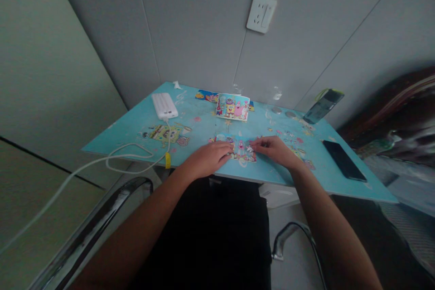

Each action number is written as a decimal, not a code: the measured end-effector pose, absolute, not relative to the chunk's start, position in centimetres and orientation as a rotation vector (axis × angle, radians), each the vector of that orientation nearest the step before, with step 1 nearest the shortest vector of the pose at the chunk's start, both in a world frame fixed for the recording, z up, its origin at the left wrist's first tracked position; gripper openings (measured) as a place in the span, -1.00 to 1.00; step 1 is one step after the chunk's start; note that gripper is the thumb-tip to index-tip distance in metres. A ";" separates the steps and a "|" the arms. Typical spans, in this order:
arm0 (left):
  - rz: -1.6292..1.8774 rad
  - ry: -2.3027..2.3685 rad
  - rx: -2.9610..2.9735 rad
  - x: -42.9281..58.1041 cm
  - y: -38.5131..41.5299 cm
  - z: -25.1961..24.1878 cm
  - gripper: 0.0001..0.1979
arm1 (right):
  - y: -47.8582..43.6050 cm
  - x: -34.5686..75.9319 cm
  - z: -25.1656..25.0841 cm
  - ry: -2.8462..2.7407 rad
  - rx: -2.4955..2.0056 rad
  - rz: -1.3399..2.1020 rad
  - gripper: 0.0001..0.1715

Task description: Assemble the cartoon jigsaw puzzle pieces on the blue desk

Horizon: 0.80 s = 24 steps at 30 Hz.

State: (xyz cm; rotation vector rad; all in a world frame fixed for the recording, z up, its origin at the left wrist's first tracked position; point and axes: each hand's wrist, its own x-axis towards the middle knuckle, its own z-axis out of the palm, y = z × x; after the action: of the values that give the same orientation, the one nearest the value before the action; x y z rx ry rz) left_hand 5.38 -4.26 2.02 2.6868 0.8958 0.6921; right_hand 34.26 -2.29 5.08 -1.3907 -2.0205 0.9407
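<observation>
A colourful cartoon jigsaw puzzle (241,147) lies flat near the front edge of the table. Over its left part rests my left hand (214,156), palm down with fingers stretched out, hiding some of the picture. My right hand (273,148) is at the puzzle's right edge, thumb and fingertips pinched together on what looks like a small puzzle piece (250,148). Behind the puzzle, a printed picture card (233,108) with similar cartoon figures stands tilted. Small loose pieces (288,135) appear to lie to the right, hard to tell from the table's print.
On the blue patterned table (200,133) are a white power bank (165,106) with a cable (129,156) at left, and a phone (344,160) and bottle (324,106) at right. Round discs (276,110) lie near the wall, below a socket (261,13).
</observation>
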 end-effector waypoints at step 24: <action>0.708 0.889 2.686 5.3 -4.2 1.8 -0.69 | -2.6 35.1 5.8 -2.074 -1.416 0.931 -0.66</action>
State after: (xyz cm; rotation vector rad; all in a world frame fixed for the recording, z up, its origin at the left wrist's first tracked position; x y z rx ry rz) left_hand 5.34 -4.21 1.82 2.6860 0.8892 0.7080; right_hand 35.05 -2.57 5.79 -1.4157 -2.0736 0.9315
